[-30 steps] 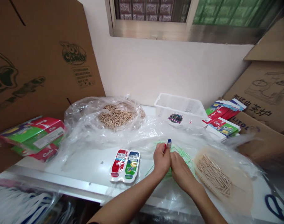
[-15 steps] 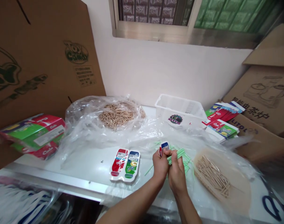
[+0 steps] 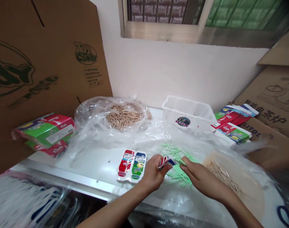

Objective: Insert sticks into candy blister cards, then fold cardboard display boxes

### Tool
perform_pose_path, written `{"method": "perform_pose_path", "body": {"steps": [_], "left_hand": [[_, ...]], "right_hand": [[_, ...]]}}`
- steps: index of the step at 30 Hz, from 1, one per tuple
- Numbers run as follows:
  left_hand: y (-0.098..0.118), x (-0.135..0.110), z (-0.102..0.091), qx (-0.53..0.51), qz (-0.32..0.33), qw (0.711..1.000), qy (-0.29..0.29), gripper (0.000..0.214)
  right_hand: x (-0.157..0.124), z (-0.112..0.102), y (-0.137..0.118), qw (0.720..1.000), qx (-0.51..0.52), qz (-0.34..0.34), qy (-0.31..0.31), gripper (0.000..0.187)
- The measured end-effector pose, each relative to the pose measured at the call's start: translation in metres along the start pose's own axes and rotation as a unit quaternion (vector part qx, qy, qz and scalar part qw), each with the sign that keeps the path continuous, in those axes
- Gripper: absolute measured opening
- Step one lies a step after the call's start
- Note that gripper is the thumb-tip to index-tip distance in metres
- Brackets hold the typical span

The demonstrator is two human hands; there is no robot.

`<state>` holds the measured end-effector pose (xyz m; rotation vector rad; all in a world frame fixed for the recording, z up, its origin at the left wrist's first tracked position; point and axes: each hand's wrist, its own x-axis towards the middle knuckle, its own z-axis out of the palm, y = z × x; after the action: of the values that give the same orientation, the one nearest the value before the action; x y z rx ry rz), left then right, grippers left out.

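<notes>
My left hand [image 3: 155, 171] is closed around a small candy packet [image 3: 167, 162] printed in red, white and blue, seen edge-on. To its right, my right hand [image 3: 198, 172] pinches thin light-green plastic sticks at its fingertips, mostly hidden by the fingers. Beneath and behind both hands lies a loose pile of the same green sticks [image 3: 180, 174] on clear plastic. Left of my left hand, a two-part packet [image 3: 132, 165] with a red cola bottle and a green-blue Sprite bottle lies flat on the white table [image 3: 94, 164].
Brown sticks [image 3: 123, 117] fill an open plastic bag at the back. Behind are a white basket [image 3: 189, 109] and flat printed cartons [image 3: 236, 122]. A tray of brown sticks [image 3: 224, 174] sits right, scissors [image 3: 285, 215] beyond. Wrapped boxes [image 3: 48, 133] stand left, beside a large carton [image 3: 52, 19].
My hands were together, with a bundle of green sticks between them; now they are apart. My right hand has moved right, and the packet in my left hand has tipped over sideways.
</notes>
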<state>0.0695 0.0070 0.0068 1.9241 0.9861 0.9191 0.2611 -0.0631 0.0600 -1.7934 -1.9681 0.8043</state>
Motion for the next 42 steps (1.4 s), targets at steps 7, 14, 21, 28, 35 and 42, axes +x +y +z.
{"method": "perform_pose_path", "body": {"steps": [7,14,21,28,35,42], "left_hand": [[-0.008,0.003,-0.011,0.079,0.238,0.968,0.013,0.013],[-0.015,0.003,-0.017,0.216,0.358,0.907,-0.050,0.017],[0.017,-0.008,-0.011,0.199,0.160,0.947,-0.193,0.018],[0.012,-0.016,-0.006,-0.268,-0.111,0.949,-0.126,0.035],[0.007,-0.029,0.005,-0.313,-0.149,0.934,-0.088,0.041],[0.011,-0.033,0.013,-0.343,-0.159,0.925,-0.044,0.038]], "right_hand": [[0.001,-0.013,-0.015,0.990,-0.078,0.000,-0.118,0.037],[0.008,-0.020,-0.030,0.960,-0.195,-0.006,-0.201,0.026],[0.021,-0.011,-0.033,0.968,-0.200,-0.041,-0.148,0.067],[0.026,0.013,-0.015,0.964,0.265,0.012,0.018,0.027],[0.019,0.039,-0.021,0.947,0.301,0.056,0.097,0.023],[0.018,0.059,-0.024,0.927,0.301,0.085,0.207,0.024]]}}
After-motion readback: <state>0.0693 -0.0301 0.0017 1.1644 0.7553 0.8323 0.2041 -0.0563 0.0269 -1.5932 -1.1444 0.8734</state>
